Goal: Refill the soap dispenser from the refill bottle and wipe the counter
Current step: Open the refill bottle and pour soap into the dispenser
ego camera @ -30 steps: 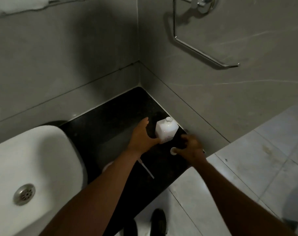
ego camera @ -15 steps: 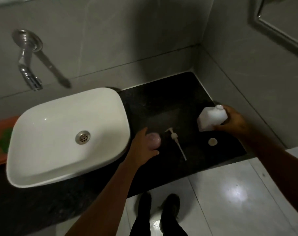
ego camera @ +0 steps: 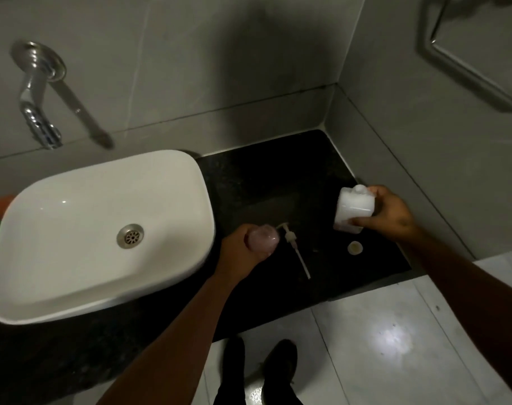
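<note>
White refill bottle gripped in the right hand, left hand wrapped round the open dispenser — a rushed, misaimed tilt could spill soap on the counter.

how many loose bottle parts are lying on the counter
2: the pump head with its tube lies beside the left hand; the small round cap lies below the right hand.

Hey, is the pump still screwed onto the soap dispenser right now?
No, the pump lies flat on the counter beside the open soap dispenser in the left hand.
</note>
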